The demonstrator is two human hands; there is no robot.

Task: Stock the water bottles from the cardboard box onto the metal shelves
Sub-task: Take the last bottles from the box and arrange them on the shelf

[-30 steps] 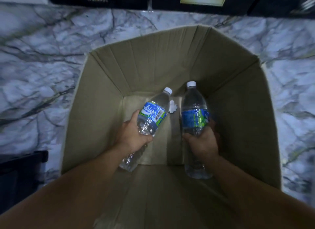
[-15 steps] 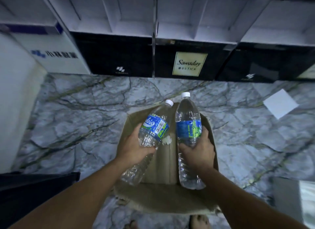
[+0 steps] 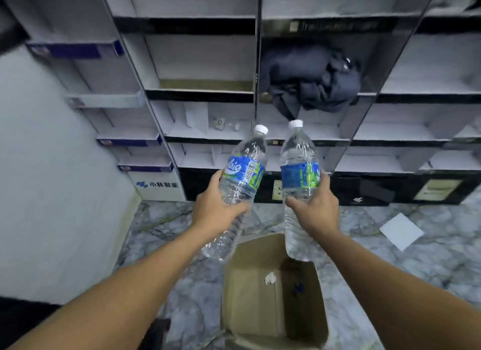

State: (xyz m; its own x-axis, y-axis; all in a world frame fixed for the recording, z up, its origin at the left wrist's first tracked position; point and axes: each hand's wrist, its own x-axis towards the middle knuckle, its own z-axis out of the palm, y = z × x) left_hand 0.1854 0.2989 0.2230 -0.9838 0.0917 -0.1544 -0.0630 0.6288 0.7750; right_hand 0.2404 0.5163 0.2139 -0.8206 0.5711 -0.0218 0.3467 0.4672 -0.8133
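Observation:
My left hand (image 3: 217, 211) grips a clear water bottle (image 3: 243, 167) with a blue and green label, tilted to the right. My right hand (image 3: 316, 209) holds a second bottle (image 3: 299, 151) of the same kind, nearly upright. Both bottles are lifted in front of the metal shelves (image 3: 205, 93), which fill the upper half of the view. Below my hands the cardboard box (image 3: 250, 292) stands open on the marble floor, with only a small white scrap inside.
A dark bundle of cloth (image 3: 309, 78) lies on a middle shelf. Small items (image 3: 221, 124) sit on the shelf to its lower left. A white sheet (image 3: 400, 231) lies on the floor at right. A white wall (image 3: 52, 193) stands at left.
Both hands have lifted the two bottles out of the box and up toward the shelves. The view has risen from the box to the shelving.

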